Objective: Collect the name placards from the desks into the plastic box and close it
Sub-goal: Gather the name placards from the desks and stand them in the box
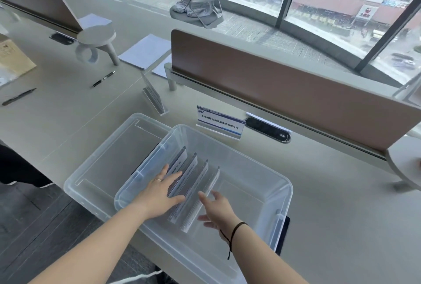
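A clear plastic box (262,169) stands open on the desk, resting partly on its clear lid (109,160). Several acrylic name placards (196,183) lie stacked on edge inside it. My left hand (160,189) lies flat with straight fingers on the leftmost placards. My right hand (217,208) hovers inside the box beside the rightmost placard, fingers loose and holding nothing. On the desk behind the box a placard with blue print (219,122) stands upright. Further left a second placard (153,96) stands edge-on.
A brown desk divider (284,87) runs behind the box, with a black cable port (267,129) below it. Two pens (103,78) (18,96), white paper pads (145,51) and a small stool-shaped stand (96,42) lie at the far left. Large windows are beyond.
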